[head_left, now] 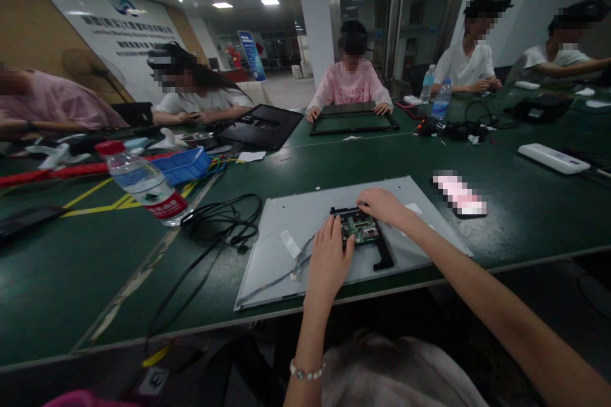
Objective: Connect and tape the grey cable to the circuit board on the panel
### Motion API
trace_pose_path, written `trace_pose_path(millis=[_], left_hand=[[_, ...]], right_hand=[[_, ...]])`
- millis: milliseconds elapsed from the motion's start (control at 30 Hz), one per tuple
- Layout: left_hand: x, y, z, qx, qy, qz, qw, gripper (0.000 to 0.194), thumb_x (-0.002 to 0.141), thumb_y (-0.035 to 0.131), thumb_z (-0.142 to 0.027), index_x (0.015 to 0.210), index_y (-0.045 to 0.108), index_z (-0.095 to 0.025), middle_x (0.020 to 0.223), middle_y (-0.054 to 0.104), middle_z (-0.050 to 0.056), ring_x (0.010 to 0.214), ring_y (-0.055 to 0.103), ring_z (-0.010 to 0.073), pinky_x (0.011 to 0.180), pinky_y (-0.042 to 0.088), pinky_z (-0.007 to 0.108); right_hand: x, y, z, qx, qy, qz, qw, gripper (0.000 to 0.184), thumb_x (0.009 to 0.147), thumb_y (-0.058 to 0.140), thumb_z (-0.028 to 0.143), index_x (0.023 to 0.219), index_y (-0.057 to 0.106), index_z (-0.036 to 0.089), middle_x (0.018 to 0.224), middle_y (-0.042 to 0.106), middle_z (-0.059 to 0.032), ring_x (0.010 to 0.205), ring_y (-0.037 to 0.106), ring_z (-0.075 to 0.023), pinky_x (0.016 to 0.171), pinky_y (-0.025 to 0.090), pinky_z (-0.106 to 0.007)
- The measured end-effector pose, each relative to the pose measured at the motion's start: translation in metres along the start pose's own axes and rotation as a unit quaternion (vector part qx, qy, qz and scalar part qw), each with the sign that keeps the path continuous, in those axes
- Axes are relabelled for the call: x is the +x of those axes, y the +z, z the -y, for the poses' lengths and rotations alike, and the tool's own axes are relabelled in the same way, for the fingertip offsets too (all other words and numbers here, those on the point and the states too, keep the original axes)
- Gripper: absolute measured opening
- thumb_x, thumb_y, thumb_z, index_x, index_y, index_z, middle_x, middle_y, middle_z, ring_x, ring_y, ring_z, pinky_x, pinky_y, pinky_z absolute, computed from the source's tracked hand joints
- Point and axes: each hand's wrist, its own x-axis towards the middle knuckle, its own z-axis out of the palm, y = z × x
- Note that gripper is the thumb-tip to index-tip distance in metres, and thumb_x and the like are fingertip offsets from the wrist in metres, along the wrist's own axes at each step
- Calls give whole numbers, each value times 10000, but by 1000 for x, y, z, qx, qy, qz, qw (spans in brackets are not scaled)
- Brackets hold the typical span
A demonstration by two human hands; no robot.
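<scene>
A green circuit board (365, 231) in a black plastic bracket (383, 255) lies on a flat grey metal panel (267, 235) in front of me. My left hand (329, 261) rests along the left side of the board, fingers stretched out and thumb apart over the edge. Its palm hides part of the bracket. With bent fingers my right hand (382, 206) grips the far edge of the bracket; its fingertips are partly hidden. A thin grey cable (274, 281) runs from under my left hand across the panel. A strip of white tape (289, 244) sticks to the panel's left part.
Left of the panel stand a tilted water bottle (147, 187), coiled black cables (224, 219) and a blue tray (184, 165). A phone (458, 194) and a white device (554, 159) lie to the right. Across the green table, a person (352, 79) holds a black frame (353, 133).
</scene>
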Motion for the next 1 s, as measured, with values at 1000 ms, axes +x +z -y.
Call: trace_pose_path(millis=[1000], left_hand=[[-1,-3,-3,5,-11,11,1000,512,961,368,-370,1388,372,-87,1440,449,182,1337,422,270,1100,351,438]], right_hand=[[-51,-7,-49,-48,25,-3,999,221,889,515,175,943,727,206,982,732,-85,925,669,-239,833,491,-351]])
